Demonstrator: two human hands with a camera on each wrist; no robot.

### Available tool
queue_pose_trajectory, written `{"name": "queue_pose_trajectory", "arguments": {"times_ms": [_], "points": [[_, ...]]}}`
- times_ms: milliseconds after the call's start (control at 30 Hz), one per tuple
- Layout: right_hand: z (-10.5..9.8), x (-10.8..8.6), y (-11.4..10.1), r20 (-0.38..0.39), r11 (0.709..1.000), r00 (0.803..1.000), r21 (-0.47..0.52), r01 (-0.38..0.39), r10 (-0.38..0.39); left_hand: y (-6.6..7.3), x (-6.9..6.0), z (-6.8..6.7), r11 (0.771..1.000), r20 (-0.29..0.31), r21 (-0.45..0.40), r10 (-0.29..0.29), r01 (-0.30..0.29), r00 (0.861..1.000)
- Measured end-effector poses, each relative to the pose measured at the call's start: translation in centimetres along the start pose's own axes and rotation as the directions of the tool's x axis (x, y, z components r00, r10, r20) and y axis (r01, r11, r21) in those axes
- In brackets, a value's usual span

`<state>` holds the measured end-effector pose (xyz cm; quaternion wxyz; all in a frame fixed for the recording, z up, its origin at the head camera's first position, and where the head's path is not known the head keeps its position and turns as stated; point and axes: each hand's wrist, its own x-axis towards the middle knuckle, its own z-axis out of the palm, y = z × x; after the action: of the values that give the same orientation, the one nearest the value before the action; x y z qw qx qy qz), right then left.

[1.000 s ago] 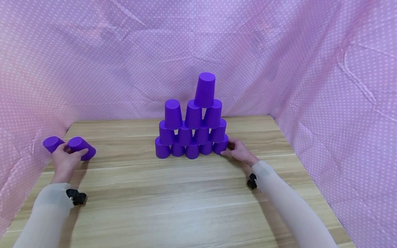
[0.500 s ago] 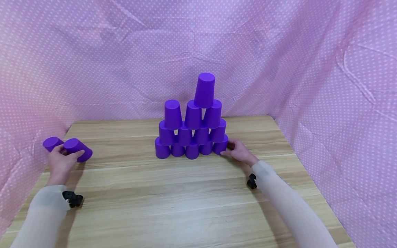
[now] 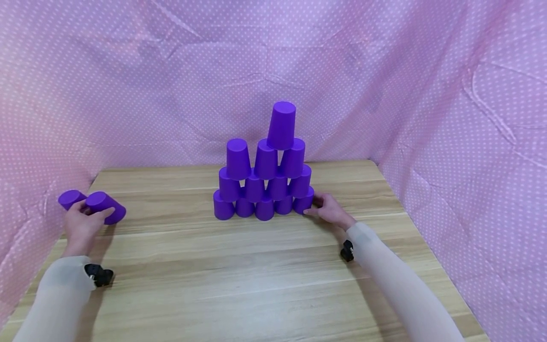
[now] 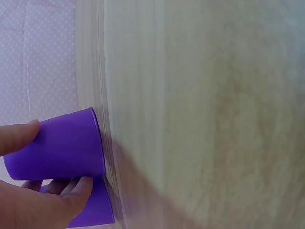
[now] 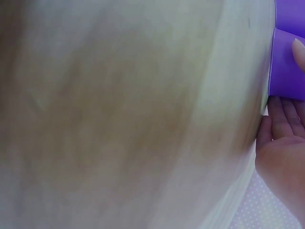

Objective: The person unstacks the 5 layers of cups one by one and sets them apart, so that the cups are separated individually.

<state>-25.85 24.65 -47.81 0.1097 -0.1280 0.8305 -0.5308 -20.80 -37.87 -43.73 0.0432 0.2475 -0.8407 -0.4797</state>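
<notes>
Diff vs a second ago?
Left hand and the cup it holds shifted slightly left, narrowing the gap to the outer cup. No visible grab or release.

Unchanged: outer cup roughly in place, right hand at the bottom-right cup, cup stack standing.

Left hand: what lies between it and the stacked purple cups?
In the head view: the purple cup that the left hand grips, then bare wooden tabletop until the stacked cups.
</notes>
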Motion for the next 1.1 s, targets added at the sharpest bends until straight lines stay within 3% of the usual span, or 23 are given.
{"name": "queue_pose_trajectory", "arguments": {"times_ms": [233, 500, 667, 800, 933, 1000, 1100], "points": [[0.0, -0.4, -1.0, 0.016, 1.000, 1.000, 0.010, -0.004, 0.004, 0.0, -0.2, 0.0, 1.000, 0.008, -0.008, -0.018, 0.018, 1.000], [0.2, 0.1, 0.1, -0.002, 0.999, 0.999, 0.000, 0.034, -0.034, 0.0, -0.2, 0.1, 1.000, 0.004, -0.006, -0.024, 0.024, 1.000], [0.2, 0.0, -0.1, -0.005, 0.999, 0.999, -0.006, 0.037, -0.037, 0.7, -0.1, 0.2, 0.999, -0.038, 0.033, 0.031, -0.029, 0.999], [0.1, 0.0, -0.1, -0.007, 0.999, 0.999, -0.015, 0.031, -0.031, 2.1, -0.2, 0.0, 0.995, -0.069, 0.044, 0.093, -0.091, 0.993], [0.1, 0.1, 0.1, 0.001, 0.999, 0.999, -0.005, 0.042, -0.042, 4.4, -0.5, 0.0, 0.989, -0.100, 0.032, 0.147, -0.145, 0.984], [0.1, 0.1, 0.2, 0.008, 0.999, 0.999, 0.004, 0.049, -0.049, 5.9, -1.0, 0.4, 0.981, -0.135, 0.017, 0.196, -0.196, 0.971], [0.1, 0.0, 0.1, 0.008, 0.999, 0.999, 0.014, 0.047, -0.047, 8.4, -2.2, 1.6, 0.953, -0.167, 0.010, 0.299, -0.302, 0.939]]}}
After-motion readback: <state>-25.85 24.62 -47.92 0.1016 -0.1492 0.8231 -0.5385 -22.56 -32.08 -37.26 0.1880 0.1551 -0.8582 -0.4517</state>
